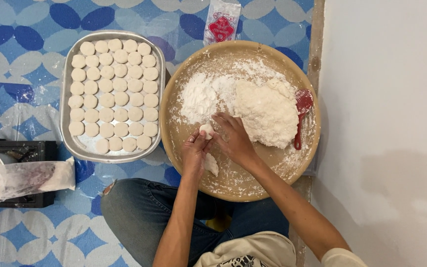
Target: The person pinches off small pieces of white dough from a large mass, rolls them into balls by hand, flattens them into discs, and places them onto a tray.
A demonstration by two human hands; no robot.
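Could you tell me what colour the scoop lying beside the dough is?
The scoop is red, seen in the head view.

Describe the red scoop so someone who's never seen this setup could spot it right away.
Start at the big round tan tray, dusted with flour, in front of the person. On it sits a large dough mound; the red scoop lies against the mound's right side, near the tray's right rim, handle pointing toward the person. It is the only red thing on the tray, where all else is white.
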